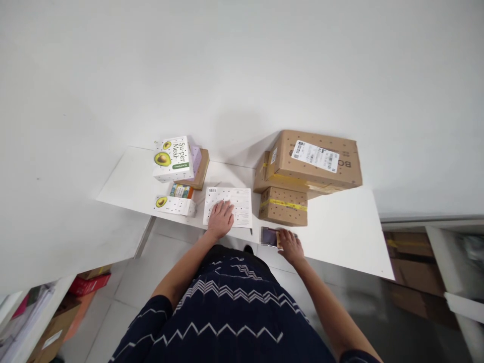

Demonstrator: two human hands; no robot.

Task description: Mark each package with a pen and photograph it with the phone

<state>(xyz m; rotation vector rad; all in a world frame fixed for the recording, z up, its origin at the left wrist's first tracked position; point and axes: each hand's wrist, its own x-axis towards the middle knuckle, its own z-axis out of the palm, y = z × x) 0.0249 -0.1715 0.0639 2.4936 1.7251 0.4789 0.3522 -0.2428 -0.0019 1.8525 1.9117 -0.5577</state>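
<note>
My left hand (221,219) lies flat, fingers spread, on a white printed box (242,206) with a barcode and small dark dots. That box rests near the front edge of the white table. At the same edge, further right, my right hand (291,245) has its fingers around the right end of a flat, dark phone (269,237), whose face is partly blurred. Just behind the phone is a small brown carton (283,205) with yellow tape.
A large labelled carton (321,164) sits on another carton at the back right. To the left, a white avocado-print box (172,159) rests on lilac and brown boxes. Before it lie a long avocado box (174,205) and a small colourful box (180,190). A wall rises behind the table (340,227).
</note>
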